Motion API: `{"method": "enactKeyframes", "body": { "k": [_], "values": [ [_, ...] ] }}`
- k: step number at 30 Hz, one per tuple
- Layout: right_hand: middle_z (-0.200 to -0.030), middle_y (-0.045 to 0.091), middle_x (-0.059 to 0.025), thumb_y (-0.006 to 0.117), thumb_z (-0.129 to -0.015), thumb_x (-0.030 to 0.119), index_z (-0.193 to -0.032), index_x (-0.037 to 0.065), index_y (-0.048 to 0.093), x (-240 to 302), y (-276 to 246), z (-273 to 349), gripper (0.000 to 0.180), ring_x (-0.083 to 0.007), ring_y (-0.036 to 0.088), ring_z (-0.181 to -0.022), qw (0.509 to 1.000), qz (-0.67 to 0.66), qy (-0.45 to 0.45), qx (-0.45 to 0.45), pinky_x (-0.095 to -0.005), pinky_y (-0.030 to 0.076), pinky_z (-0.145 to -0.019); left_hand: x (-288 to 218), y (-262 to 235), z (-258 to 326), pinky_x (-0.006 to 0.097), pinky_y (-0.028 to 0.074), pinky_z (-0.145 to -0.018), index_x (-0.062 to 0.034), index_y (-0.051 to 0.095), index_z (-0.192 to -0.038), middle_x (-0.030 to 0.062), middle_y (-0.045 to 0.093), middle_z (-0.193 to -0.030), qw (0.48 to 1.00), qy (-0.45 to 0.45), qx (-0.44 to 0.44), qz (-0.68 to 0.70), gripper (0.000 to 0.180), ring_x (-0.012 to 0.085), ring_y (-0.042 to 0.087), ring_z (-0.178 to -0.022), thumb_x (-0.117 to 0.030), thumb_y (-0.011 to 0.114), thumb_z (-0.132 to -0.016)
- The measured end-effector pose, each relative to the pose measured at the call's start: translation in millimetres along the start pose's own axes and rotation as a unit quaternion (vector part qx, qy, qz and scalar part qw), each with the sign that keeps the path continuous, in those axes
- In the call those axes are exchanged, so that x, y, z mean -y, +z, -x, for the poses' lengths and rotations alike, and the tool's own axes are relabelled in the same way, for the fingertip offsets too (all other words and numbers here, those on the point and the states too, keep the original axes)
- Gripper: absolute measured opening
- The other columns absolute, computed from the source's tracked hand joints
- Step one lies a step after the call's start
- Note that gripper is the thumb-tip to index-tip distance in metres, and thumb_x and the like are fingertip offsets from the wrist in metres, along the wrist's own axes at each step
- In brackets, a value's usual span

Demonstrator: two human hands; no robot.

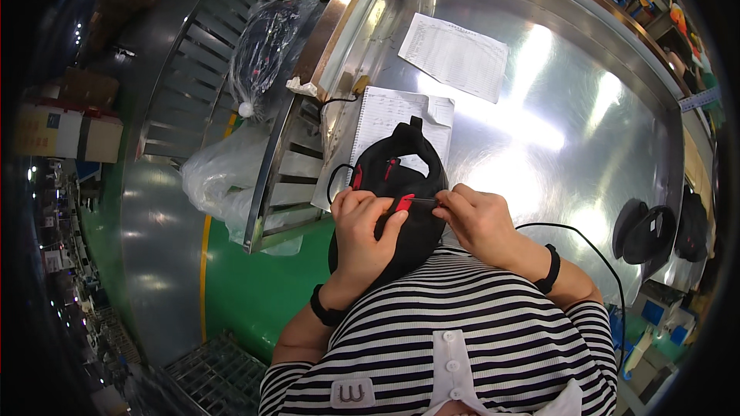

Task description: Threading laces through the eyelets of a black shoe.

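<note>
A black padded fabric piece (420, 253) with a loop-shaped upper end and several red parts rests against my front at the table's edge. My left hand (363, 231) is closed on it, thumb and fingers pinching beside a small red tab (405, 202). From the right, my right hand (479, 219) is closed in a pinch on a thin dark rod (422, 199), whose far end reaches the red tab. Whether its tip enters the tab is too small to tell. Under the loop lies a spiral notebook (385, 112) with handwriting.
A printed sheet (455, 56) lies farther back on the metal table (570, 166). Similar black pieces (646, 232) sit at the right edge. A black cable (593, 245) curves beside my right arm. Left of the table are metal bars (287, 185) and clear plastic bags (223, 173).
</note>
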State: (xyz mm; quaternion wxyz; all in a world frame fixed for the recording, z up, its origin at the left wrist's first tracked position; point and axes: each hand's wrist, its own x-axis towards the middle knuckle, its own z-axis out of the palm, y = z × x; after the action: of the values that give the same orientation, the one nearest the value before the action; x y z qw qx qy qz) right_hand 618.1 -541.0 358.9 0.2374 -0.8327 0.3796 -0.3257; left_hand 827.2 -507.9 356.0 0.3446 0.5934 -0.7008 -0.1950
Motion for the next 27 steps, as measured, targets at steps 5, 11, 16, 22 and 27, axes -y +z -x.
{"method": "enactKeyframes", "body": {
  "k": [5, 11, 16, 22, 27],
  "values": [
    [-0.077, 0.058, -0.0095, 0.07, -0.085, 0.014, -0.096, -0.001, 0.063, -7, -5, 4, 0.02, -0.027, 0.062, -0.057, 1.0, 0.021, -0.01, 0.013, -0.0367, 0.048, -0.048, -13, 7, -2, 0.047, 0.033, -0.1, -0.0045, 0.066, -0.084, 0.002, 0.063, -0.075, 0.998, 0.028, -0.008, -0.059, 0.014, 0.0223, 0.055, -0.088, -0.015, 0.074, -0.078],
    [-0.077, 0.059, -0.0101, 0.069, -0.085, 0.013, -0.098, -0.001, 0.062, -8, -10, 7, 0.021, -0.027, 0.062, -0.057, 0.999, 0.03, -0.004, 0.016, -0.0365, 0.047, -0.047, -21, 11, -4, 0.048, 0.032, -0.101, -0.0051, 0.065, -0.083, 0.002, 0.064, -0.075, 0.994, 0.042, -0.011, -0.101, 0.014, 0.0221, 0.055, -0.088, -0.015, 0.074, -0.078],
    [-0.076, 0.058, -0.0094, 0.07, -0.084, 0.011, -0.099, -0.001, 0.062, -6, -11, 8, 0.02, -0.0259, 0.061, -0.057, 0.999, 0.032, 0.002, 0.008, -0.0358, 0.047, -0.047, -24, 14, -6, 0.048, 0.034, -0.1, -0.0048, 0.065, -0.081, 0.0023, 0.06, -0.071, 0.993, 0.053, -0.032, -0.097, 0.013, 0.0224, 0.054, -0.085, -0.011, 0.076, -0.076],
    [-0.077, 0.058, -0.0099, 0.069, -0.085, 0.013, -0.099, -0.001, 0.061, -1, -12, 11, 0.021, -0.0266, 0.061, -0.056, 0.998, 0.062, 0.005, 0.004, -0.0363, 0.047, -0.047, -29, 14, -8, 0.049, 0.033, -0.1, -0.0047, 0.065, -0.081, 0.002, 0.059, -0.071, 0.99, 0.077, -0.045, -0.112, 0.013, 0.0228, 0.054, -0.085, -0.01, 0.075, -0.075],
    [-0.073, 0.057, -0.0096, 0.071, -0.084, 0.009, -0.097, 0.001, 0.063, -2, -7, 14, 0.018, -0.0244, 0.06, -0.056, 0.997, 0.069, 0.043, 0.003, -0.0353, 0.046, -0.047, -35, 16, -10, 0.053, 0.032, -0.1, -0.0043, 0.066, -0.081, 0.0019, 0.058, -0.07, 0.977, 0.115, -0.051, -0.17, 0.012, 0.0225, 0.055, -0.086, -0.011, 0.073, -0.075]
  ]
}}
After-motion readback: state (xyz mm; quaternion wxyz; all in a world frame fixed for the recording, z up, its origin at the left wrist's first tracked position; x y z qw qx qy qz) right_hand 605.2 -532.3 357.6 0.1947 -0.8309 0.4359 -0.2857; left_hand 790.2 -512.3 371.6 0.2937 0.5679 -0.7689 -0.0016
